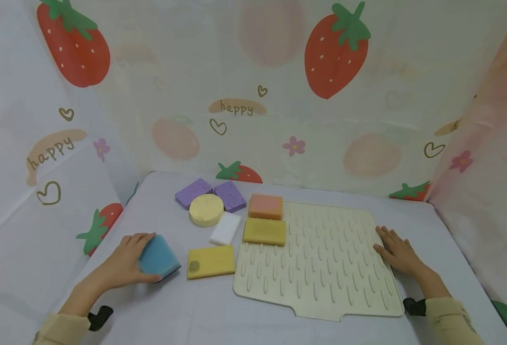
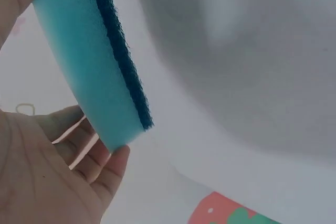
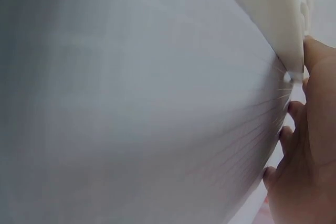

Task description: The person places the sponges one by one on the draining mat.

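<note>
My left hand (image 1: 126, 261) grips a blue sponge (image 1: 158, 258) by its sides, thumb on one side and fingers on the other. In the left wrist view the sponge (image 2: 89, 61) shows a dark blue scouring layer on the face turned from the palm. My right hand (image 1: 402, 251) rests at the right edge of a cream ridged mat (image 1: 314, 268), its thumb and fingertips at the rim. On the mat's upper left lie a pink-orange sponge (image 1: 266, 205) and a mustard-yellow sponge (image 1: 265, 232), one right below the other.
Between the blue sponge and the mat lies a flat yellow sponge (image 1: 212, 262) with a dark round mark. Behind it are a white sponge (image 1: 225, 229), a round pale-yellow sponge (image 1: 206, 210) and two purple sponges (image 1: 194, 192). A printed strawberry curtain (image 1: 322, 129) encloses the white table (image 1: 219, 316).
</note>
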Demonstrator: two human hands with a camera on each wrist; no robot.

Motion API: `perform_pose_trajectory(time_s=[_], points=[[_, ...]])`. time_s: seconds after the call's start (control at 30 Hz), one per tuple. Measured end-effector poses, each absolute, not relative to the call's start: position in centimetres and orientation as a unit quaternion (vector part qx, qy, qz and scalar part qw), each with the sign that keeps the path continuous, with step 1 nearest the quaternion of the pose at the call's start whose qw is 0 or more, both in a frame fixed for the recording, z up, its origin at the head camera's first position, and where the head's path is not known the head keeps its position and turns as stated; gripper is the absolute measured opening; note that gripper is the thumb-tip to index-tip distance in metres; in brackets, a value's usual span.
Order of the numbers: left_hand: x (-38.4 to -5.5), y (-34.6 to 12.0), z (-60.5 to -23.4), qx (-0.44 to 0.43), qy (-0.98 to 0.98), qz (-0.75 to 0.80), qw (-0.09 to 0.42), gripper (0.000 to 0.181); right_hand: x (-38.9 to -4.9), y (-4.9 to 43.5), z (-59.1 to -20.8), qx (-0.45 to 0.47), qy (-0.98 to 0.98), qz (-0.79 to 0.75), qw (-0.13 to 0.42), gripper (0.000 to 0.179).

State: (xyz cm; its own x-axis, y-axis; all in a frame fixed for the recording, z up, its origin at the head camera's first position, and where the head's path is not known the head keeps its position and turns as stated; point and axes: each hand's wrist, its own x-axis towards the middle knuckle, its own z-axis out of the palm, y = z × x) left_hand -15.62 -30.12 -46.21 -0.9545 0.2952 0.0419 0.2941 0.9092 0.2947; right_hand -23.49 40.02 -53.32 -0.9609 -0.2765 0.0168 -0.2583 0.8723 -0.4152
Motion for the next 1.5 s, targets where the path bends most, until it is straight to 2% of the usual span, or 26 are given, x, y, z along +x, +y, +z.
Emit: perform_pose_trajectory(time_s=[0.9, 1.23, 1.5], points=[[-18.4, -24.6, -44.5, 0.278, 0.936, 0.211, 0.054, 0.105, -23.5, 39.9, -53.2, -0.136, 0.968, -0.21, 0.019, 0.066], [-20.0, -20.3, -44.8, 0.326, 0.912, 0.211, 0.129, 0.105, -23.6, 40.1, -53.5, -0.141, 0.965, -0.221, 0.018, 0.065], [-20.6, -17.9, -45.4, 0.366, 0.9, 0.191, 0.139, 0.106, -23.6, 40.2, -53.5, -0.136, 0.966, -0.219, 0.027, 0.067]])
